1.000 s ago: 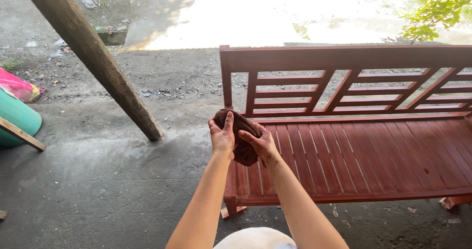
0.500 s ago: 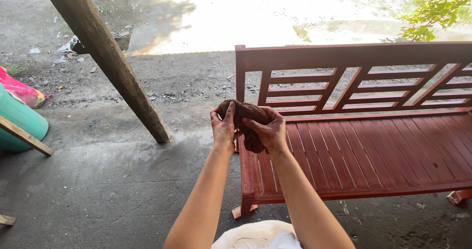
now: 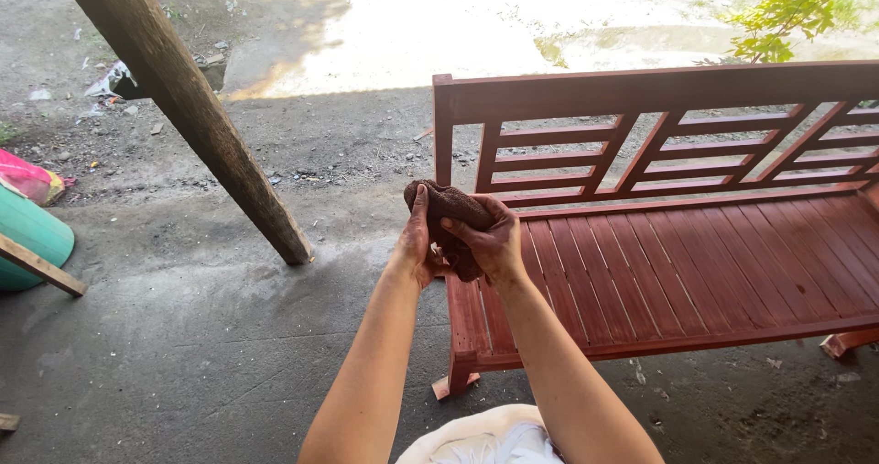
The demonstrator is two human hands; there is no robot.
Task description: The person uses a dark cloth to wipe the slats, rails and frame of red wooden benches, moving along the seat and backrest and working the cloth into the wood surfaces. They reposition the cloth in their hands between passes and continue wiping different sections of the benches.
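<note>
Bunching a dark brown rag (image 3: 450, 209), both hands are seen raised in front of the bench (image 3: 696, 272), over its left end. Much of the rag is hidden behind the fingers, and its full shape cannot be made out. The bench is cut off at the right edge (one far foot only partly seen), as is the teal tub (image 3: 32, 240) at the left edge. The left hand (image 3: 417, 244) is held upright, thumb pressed against the rag's side. The right hand (image 3: 494, 244) is curled over it from the right, fingers closed tight on the cloth. Both forearms are extended forward, nearly parallel. A leaning post (image 3: 188, 107) is planted on the concrete floor (image 3: 183, 354).
</note>
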